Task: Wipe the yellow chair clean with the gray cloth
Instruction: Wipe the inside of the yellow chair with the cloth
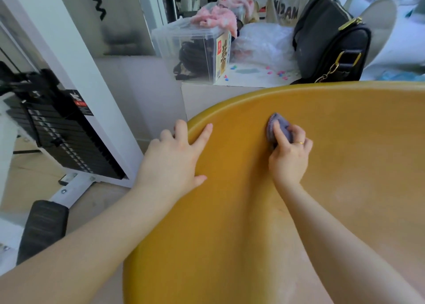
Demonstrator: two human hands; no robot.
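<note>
The yellow chair (pixel 345 165) fills the right and lower part of the view, its curved shell facing me. My right hand (pixel 288 156) presses a bunched gray cloth (pixel 274 126) against the shell's upper middle; the fingers are closed over it and a ring shows on one finger. My left hand (pixel 173 159) grips the chair's left rim, fingers curled over the outer edge, index finger and thumb lying on the inner surface. Most of the cloth is hidden under my fingers.
A white ledge (pixel 241 79) behind the chair carries a clear plastic box (pixel 195 50), a black handbag (pixel 331 41), a plastic bag and small coloured bits. A person in a white shirt (pixel 285 2) sits beyond. A weight-stack machine (pixel 62 131) stands at left.
</note>
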